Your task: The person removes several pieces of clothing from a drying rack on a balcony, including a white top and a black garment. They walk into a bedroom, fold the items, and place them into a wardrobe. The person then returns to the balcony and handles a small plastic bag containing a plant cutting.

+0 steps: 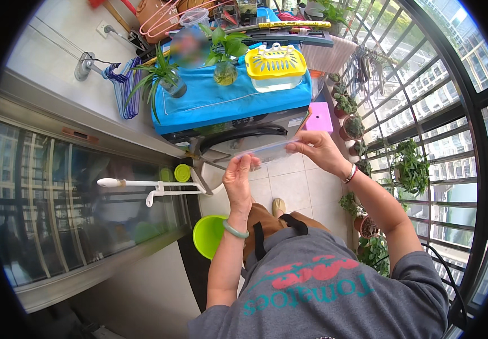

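A clear plastic bag (270, 151) with a bluish top edge is stretched between my two hands, in front of the washing machine (244, 137). My left hand (238, 174) pinches its left end between thumb and fingers. At the other end, slightly higher, my right hand (318, 150) grips the edge with thumb and forefinger. The bag looks flat, and I cannot make out anything inside it. A blue cover (198, 107) lies over the machine. On it stand a yellow slotted basket (276, 61) in a clear tub and a plant in a round glass vase (225, 73).
A lime-green bucket (209, 237) stands by my left side. White tubing (153, 185) juts out in front of the glass door at left. Purple hangers (129, 93) hang on the wall. A pink stool (319, 117) and potted plants (352, 127) line the railing side at right.
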Motion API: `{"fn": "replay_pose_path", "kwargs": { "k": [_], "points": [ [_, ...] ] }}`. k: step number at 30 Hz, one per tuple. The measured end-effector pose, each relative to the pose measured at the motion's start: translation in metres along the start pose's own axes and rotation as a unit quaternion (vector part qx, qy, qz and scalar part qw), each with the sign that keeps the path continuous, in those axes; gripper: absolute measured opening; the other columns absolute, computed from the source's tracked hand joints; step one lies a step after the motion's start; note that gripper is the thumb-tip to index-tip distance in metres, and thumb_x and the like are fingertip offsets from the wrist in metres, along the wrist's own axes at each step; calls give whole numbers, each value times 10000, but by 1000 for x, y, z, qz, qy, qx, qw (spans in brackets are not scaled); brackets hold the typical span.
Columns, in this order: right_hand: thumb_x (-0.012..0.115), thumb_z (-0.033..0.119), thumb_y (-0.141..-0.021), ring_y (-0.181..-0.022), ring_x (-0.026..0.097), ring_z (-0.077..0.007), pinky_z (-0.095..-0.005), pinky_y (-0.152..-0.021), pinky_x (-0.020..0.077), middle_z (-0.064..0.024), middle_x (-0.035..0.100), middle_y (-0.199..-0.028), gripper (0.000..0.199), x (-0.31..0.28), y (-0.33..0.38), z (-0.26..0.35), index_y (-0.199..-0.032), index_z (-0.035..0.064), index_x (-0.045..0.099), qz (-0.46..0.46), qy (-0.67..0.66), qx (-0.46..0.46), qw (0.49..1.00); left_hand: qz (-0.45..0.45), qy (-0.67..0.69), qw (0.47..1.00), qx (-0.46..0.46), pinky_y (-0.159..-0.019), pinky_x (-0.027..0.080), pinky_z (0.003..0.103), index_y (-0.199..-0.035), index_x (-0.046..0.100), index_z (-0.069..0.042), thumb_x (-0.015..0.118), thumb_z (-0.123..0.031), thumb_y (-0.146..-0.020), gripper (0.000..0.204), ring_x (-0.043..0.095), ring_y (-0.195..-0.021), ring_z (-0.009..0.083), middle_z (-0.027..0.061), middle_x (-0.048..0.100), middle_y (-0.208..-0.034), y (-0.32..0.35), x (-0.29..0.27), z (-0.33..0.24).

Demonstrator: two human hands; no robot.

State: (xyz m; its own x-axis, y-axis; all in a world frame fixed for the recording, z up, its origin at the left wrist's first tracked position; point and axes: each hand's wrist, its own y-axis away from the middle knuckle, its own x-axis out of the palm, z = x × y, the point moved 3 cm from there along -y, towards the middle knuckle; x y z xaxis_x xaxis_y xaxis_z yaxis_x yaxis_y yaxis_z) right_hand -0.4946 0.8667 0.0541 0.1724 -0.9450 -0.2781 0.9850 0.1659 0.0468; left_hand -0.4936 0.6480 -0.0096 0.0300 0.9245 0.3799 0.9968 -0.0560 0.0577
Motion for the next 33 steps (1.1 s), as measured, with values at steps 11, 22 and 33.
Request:
{"fn": "replay_pose_path", "kwargs": {
  "k": [11, 22, 33],
  "points": [
    [686, 239, -902, -765, 589, -88, -270, -667, 487, -9, 660, -851, 211, 34, 20, 26, -948, 34, 668, 13, 16, -57, 998, -2, -27, 1000, 10, -821, 475, 273, -1031, 668, -41, 595, -224, -971, 206, 604, -832, 112, 36, 671, -889, 39, -9, -22],
    [707, 202, -840, -756, 615, -241, -340, -715, 459, -33, 624, -754, 136, 109, 56, 54, -806, 99, 624, -6, 280, -252, 926, -6, -143, 986, 87, -770, 484, 232, -988, 648, 2, 612, -160, -961, 168, 607, -805, 94, 27, 663, -855, 101, -54, -44],
    [679, 216, -910, -725, 618, -73, -243, -669, 519, -21, 681, -773, 209, 175, 128, 44, -901, 7, 670, 3, -58, -47, 997, -12, -47, 999, 12, -826, 461, 259, -1052, 661, -18, 597, -261, -972, 264, 598, -853, 98, 22, 664, -877, 182, -112, -69]
  ]
}}
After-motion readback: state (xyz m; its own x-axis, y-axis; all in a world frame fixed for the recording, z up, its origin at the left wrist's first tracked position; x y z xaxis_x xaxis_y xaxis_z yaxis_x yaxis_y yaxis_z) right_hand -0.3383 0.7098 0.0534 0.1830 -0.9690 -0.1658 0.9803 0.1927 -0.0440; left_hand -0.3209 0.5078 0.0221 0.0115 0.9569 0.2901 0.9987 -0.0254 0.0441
